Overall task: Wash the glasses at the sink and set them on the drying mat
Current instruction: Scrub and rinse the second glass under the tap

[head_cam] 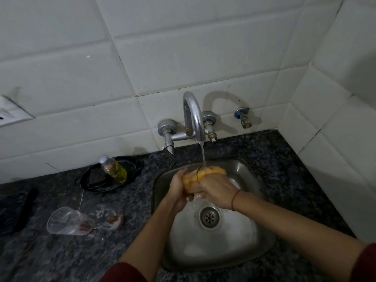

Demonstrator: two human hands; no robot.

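The dark stone bench (61, 251) carries a steel sink (240, 169) beneath both hands. The left hand (179, 192) and right hand (215, 190) together clasp an orange glass (195, 178) under water running from the tap (193, 115) just beyond them. Well left of the hands, two clear glasses (67, 220) lie tipped on their sides. Beyond those, a soap bottle (114, 168) sits in a black dish (89, 180).

Dim, grainy wide-angle view — tap (193, 117) shadow on tiles, edges bent, hands blurred
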